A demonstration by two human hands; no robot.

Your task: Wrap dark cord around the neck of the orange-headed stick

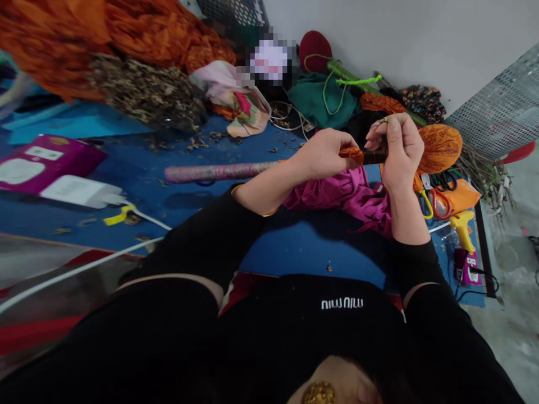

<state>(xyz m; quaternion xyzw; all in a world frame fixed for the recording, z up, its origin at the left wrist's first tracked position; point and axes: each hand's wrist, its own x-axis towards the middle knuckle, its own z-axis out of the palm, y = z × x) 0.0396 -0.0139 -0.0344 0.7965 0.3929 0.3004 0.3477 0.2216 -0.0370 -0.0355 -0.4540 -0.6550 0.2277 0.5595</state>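
My left hand (326, 152) is closed, its fingertips around a bit of crinkled orange cloth (352, 155) on a long stick. That stick (219, 171), wrapped in mottled pink and grey, runs leftward behind my left wrist. My right hand (400, 147) is raised just to the right with thumb and fingers pinched together; a thin brownish bit shows at the fingertips, too small to name. Between the hands a dark stretch of the stick (374, 159) shows. Beyond my right hand is a rounded paddle shape covered in orange cloth (441, 148). Magenta cloth (345, 193) lies beneath my hands.
On the blue table (295, 247) are a purple box (54, 160), a white power strip (82, 191), dried plant matter (147, 92), scissors (440, 203), and a yellow glue gun (463, 230). Orange fabric (126, 33) is heaped at the back left; a pale cable (84, 266) crosses the left edge.
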